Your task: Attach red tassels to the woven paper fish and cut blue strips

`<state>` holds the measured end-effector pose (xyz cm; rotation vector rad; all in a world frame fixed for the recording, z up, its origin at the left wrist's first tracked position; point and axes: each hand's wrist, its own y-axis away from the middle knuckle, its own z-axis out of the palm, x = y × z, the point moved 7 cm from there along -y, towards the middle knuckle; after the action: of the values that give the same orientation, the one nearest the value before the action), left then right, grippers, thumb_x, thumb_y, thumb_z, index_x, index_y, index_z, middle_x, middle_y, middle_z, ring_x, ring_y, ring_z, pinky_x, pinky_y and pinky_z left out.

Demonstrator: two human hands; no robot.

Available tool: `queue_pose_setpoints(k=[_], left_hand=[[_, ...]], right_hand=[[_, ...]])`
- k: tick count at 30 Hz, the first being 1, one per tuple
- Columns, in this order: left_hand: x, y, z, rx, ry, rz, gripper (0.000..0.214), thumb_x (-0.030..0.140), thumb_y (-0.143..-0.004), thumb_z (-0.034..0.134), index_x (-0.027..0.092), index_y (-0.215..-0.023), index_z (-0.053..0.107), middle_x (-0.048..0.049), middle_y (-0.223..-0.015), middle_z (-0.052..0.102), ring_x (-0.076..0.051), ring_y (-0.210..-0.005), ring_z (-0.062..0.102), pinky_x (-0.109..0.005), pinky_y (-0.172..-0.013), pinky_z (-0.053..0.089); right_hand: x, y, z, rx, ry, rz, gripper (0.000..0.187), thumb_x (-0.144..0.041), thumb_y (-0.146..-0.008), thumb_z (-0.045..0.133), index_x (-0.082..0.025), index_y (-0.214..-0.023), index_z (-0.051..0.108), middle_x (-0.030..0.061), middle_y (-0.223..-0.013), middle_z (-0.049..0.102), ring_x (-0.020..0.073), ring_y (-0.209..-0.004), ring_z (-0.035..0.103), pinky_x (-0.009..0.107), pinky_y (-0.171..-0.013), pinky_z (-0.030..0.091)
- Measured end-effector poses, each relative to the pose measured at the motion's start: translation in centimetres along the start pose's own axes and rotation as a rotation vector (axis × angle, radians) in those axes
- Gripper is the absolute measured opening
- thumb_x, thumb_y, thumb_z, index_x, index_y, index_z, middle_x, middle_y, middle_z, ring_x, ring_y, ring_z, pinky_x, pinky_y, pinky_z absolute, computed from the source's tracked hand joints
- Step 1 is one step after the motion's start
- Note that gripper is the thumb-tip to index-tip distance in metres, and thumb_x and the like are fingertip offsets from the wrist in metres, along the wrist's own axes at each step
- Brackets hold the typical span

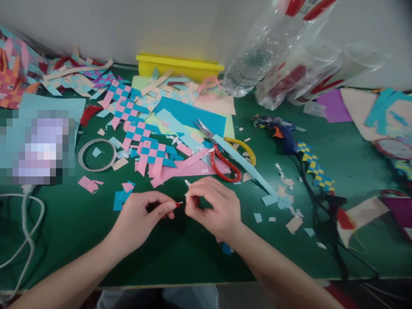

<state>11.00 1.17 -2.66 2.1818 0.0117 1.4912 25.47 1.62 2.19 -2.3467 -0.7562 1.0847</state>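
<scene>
Both hands meet over the near middle of the tabletop (193, 262), fingertips close but apart. The left hand (141, 212) is closed in a pinch, thumb against the forefinger, on a small red piece (178, 205) with a thin pale tip pointing at the other hand. The right hand (217, 208) is nearly shut too, thumb and forefinger curled together, and seems to have hold of a white scrap (187, 183) sticking out past the fingertips; exactly how it is gripped is too small to tell. For work this fine, it looks best to pinch the red piece close to its end so the tip stays stiff, to keep both wrists steady, and to press lightly so thin material does not crease. Keeping over the bare green patch, nearer the body than the checkered woven pieces (151, 152) and the scissors (224, 159), should make any dropped bit easier to spot than among the paper offcuts (294, 224).
</scene>
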Motion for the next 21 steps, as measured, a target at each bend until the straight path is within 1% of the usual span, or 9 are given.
queue_pose_setpoints(k=[3,7,10,12,14,16,18,20,21], left_hand=[[0.1,0.1,-0.2,0.025,-0.003,0.010,0.023,0.034,-0.085,0.058,0.021,-0.070,0.070,0.0014,-0.066,0.067,-0.012,-0.061,0.058,-0.020,-0.057,0.046],[0.3,0.2,-0.5,0.059,0.012,0.016,0.020,0.033,-0.086,0.057,0.022,-0.076,0.070,0.0011,-0.065,0.067,-0.011,-0.056,0.057,-0.020,-0.052,0.045],[0.4,0.3,-0.6,0.068,0.030,0.026,0.019,0.032,-0.085,0.056,0.021,-0.076,0.069,0.0015,-0.064,0.066,-0.011,-0.055,0.056,-0.020,-0.051,0.044],[0.5,0.2,-0.6,0.067,0.034,0.036,0.020,0.031,-0.086,0.056,0.020,-0.074,0.068,0.0015,-0.064,0.065,-0.010,-0.054,0.055,-0.020,-0.051,0.044],[0.5,0.2,-0.6,0.065,0.038,0.044,0.021,0.031,-0.086,0.055,0.020,-0.073,0.068,0.0015,-0.063,0.065,-0.010,-0.055,0.055,-0.020,-0.051,0.044],[0.5,0.1,-0.7,0.067,0.042,0.044,0.021,0.031,-0.086,0.056,0.020,-0.073,0.068,0.0016,-0.064,0.065,-0.010,-0.055,0.055,-0.019,-0.052,0.045],[0.4,0.2,-0.7,0.064,0.047,0.037,0.020,0.032,-0.086,0.056,0.020,-0.075,0.068,0.0018,-0.065,0.065,-0.010,-0.056,0.055,-0.019,-0.053,0.045],[0.4,0.2,-0.6,0.060,0.050,0.029,0.019,0.032,-0.086,0.056,0.020,-0.076,0.068,0.0018,-0.066,0.065,-0.010,-0.057,0.056,-0.019,-0.054,0.045],[0.4,0.2,-0.6,0.057,0.050,0.027,0.019,0.032,-0.086,0.056,0.020,-0.077,0.068,0.0016,-0.066,0.065,-0.010,-0.058,0.056,-0.019,-0.054,0.045]], right_hand=[[1.1,-0.2,-0.8,0.045,0.043,0.053,0.017,-0.006,-0.079,0.056,-0.022,-0.076,0.057,-0.0022,-0.061,0.063,0.0127,-0.058,0.060,0.028,-0.056,0.051],[1.8,-0.4,-1.3,0.059,0.033,0.041,0.013,-0.009,-0.080,0.065,-0.022,-0.081,0.063,0.0002,-0.069,0.070,0.0145,-0.065,0.066,0.030,-0.062,0.054],[1.9,-0.3,-0.9,0.000,-0.003,0.018,0.013,-0.010,-0.082,0.065,-0.022,-0.086,0.066,0.0015,-0.077,0.073,0.0163,-0.073,0.068,0.034,-0.069,0.055],[1.9,-0.3,-0.3,-0.077,0.004,0.002,0.020,-0.006,-0.085,0.057,-0.023,-0.089,0.067,0.0025,-0.087,0.074,0.0180,-0.081,0.068,0.038,-0.074,0.054],[2.0,-0.2,0.2,-0.143,0.027,0.001,0.026,-0.003,-0.085,0.050,-0.023,-0.084,0.067,0.0025,-0.091,0.074,0.0195,-0.087,0.065,0.040,-0.077,0.052],[2.0,-0.3,0.2,-0.168,0.043,0.022,0.027,-0.003,-0.083,0.047,-0.022,-0.071,0.063,0.0011,-0.079,0.071,0.0188,-0.079,0.062,0.040,-0.075,0.048],[1.9,-0.4,0.1,-0.164,0.025,0.052,0.027,-0.005,-0.081,0.046,-0.021,-0.062,0.055,-0.0010,-0.062,0.062,0.0157,-0.064,0.055,0.039,-0.073,0.044],[1.5,-0.4,-0.1,-0.156,-0.014,0.066,0.025,-0.006,-0.079,0.044,-0.021,-0.061,0.051,-0.0027,-0.055,0.055,0.0132,-0.056,0.048,0.039,-0.072,0.042],[1.1,-0.4,-0.1,-0.156,-0.036,0.060,0.023,-0.006,-0.079,0.044,-0.021,-0.063,0.052,-0.0029,-0.055,0.054,0.0126,-0.054,0.046,0.039,-0.071,0.042]])
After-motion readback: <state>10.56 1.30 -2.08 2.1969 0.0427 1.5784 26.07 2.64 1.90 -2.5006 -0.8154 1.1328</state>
